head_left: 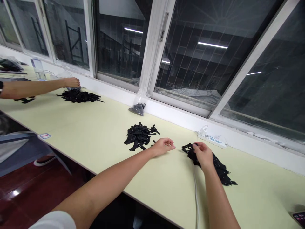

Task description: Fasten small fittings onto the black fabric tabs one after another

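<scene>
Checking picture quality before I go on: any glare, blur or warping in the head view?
Head view: window panes mirror ceiling lights; frames bow from wide-angle warping; even light on the table; right hand on sharp black pieces; left hand empty.

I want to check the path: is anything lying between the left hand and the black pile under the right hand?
Nothing visible: only bare table separates the left hand from that black pile, which the right hand already touches.
</scene>
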Available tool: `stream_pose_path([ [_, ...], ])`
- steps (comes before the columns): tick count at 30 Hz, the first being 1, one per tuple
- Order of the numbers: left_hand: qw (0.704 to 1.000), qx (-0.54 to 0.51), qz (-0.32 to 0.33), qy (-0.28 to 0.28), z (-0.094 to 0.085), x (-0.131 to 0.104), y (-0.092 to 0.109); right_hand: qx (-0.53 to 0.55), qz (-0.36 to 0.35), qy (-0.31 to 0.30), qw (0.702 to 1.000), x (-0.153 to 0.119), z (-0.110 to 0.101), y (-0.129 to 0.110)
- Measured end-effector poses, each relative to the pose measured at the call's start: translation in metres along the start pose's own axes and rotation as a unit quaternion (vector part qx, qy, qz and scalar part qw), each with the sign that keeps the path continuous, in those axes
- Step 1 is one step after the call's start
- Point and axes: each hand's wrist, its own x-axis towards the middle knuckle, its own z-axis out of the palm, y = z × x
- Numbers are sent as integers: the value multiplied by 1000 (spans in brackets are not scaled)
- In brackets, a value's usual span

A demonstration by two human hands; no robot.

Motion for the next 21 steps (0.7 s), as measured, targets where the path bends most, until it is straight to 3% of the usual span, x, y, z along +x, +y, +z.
stream_pose_path([
  [3, 985, 132, 62, 90, -23, 7, 7, -170, 29, 161, 972, 14, -38, 17],
  [6, 930, 298, 101, 190, -59, 12, 13, -233, 82, 215, 945, 19, -62, 35],
  [8, 892, 385, 80, 221, -80, 12, 12, -238, 96, 228, 939, 18, -66, 42],
  [11, 873, 453, 24, 176, -94, 10, 7, -254, 47, 279, 925, 14, -59, 40],
  [14, 876, 469, 31, 109, -90, 6, 3, -255, -64, 329, 907, 9, -42, 28],
  [18, 877, 472, 77, 35, -79, 4, 11, -231, -214, 274, 909, -1, -7, 14],
  [21, 880, 465, 91, -31, -77, 0, 20, -220, -261, 206, 917, -9, 15, 10],
])
